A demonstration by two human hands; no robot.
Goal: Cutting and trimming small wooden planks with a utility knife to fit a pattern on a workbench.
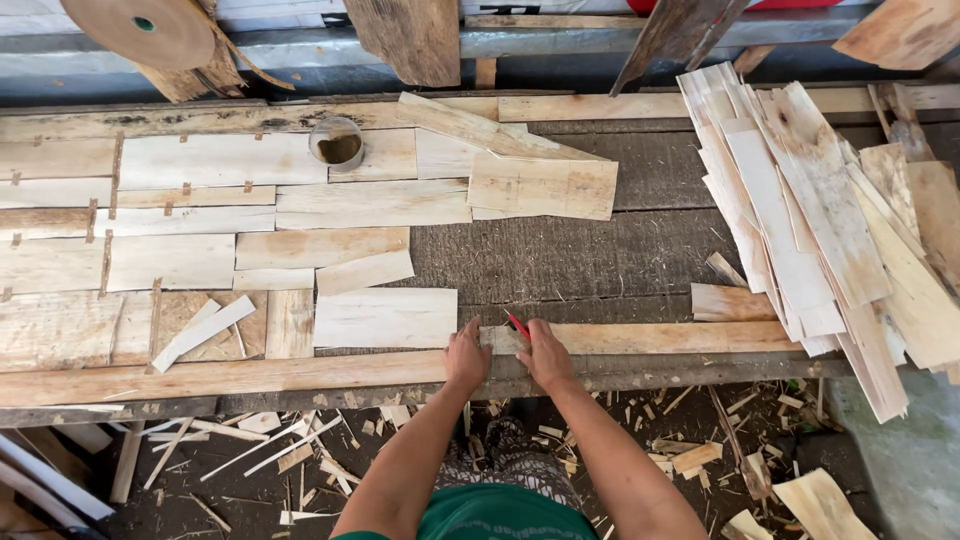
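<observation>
Workbench [560, 260] bears veneer sheets [385, 318], stacked strips [800, 220] (right), a tape roll [337, 143].

The person stands at a long wooden workbench [560, 260] strewn with thin veneer pieces. The left hand [466, 358] presses flat on the bench's near edge, touching the right end of a pale rectangular veneer sheet [386, 318]. The right hand [543, 355], just beside it, grips a small red-handled tool [516, 322] against a long wooden strip [660, 338] along that near edge. A loose stack of veneer strips [800, 220] fans over the bench's right end. A small round tin [337, 143] sits near the bench's far edge. Wood scraps [300, 450] litter the floor below the bench.
</observation>
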